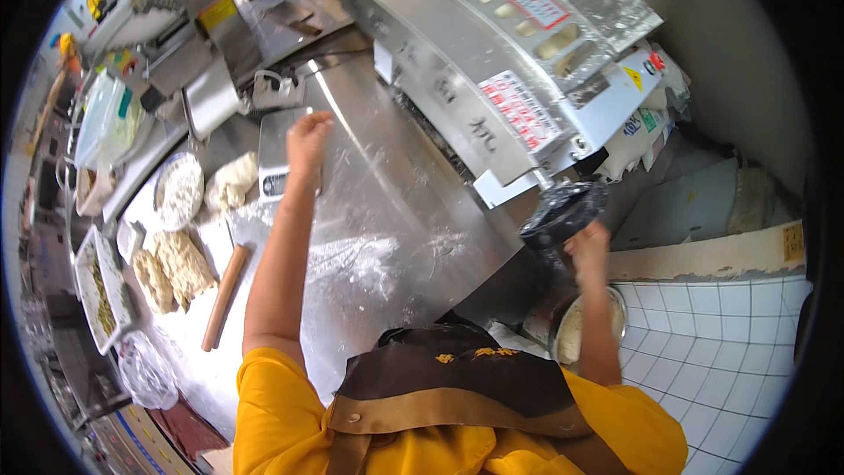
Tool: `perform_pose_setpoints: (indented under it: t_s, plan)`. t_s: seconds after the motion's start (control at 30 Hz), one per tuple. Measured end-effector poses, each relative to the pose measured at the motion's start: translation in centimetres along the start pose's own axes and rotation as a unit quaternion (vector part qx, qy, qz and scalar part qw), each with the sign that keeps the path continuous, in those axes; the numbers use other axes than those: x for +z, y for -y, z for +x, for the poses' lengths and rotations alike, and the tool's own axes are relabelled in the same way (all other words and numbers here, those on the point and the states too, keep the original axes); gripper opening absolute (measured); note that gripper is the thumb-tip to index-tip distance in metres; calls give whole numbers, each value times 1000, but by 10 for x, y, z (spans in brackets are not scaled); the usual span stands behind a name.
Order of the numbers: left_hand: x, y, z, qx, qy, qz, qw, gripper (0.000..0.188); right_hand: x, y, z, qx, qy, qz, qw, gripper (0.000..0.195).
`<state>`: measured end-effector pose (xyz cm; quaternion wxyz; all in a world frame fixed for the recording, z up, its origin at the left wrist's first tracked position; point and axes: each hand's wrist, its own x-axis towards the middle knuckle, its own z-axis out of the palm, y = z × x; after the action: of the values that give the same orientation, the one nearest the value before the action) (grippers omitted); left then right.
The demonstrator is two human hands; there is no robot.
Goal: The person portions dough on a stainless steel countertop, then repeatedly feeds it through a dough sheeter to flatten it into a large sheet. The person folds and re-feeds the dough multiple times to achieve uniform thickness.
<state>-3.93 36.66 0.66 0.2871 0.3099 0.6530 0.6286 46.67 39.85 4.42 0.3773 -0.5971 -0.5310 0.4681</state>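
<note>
My right hand is closed at the rim of a black hand wheel wrapped in clear plastic, on the near end of a stainless-steel dough machine. Motion blur softens the fingers there. My left hand is raised over a digital kitchen scale, its fingers curled; I cannot tell whether anything is in them. Below and between my arms, loose white flour is smeared across the steel worktop. A wooden rolling pin lies left of my left forearm.
Left on the worktop are a bowl of flour, a bagged lump of dough, rough dough pieces and a white tray of chopped greens. A metal bucket with pale contents stands below my right arm. Sacks sit behind the machine.
</note>
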Motion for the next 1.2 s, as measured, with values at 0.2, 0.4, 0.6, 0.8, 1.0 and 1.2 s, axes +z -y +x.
perform_pose_setpoints:
  t_s: [0.2,0.4,0.6,0.8,1.0,1.2]
  plan:
    - [84,124,30,-41,86,-19,995,42,112,-79,-16,257,180,168,934,22]
    - [179,145,111,-63,161,172,970,76,252,-68,95,285,37,446,847,38]
    - [117,99,90,-196,370,9,908,38,275,-76,103,295,0,357,887,43]
    - [-39,49,-56,-291,302,-168,892,47,248,-78,-23,374,342,350,788,48]
    - [-146,77,-214,-439,130,-185,870,48,257,-102,-124,493,495,108,707,32]
    - [-151,85,-237,-406,102,-201,885,35,255,-93,-118,417,525,229,706,33]
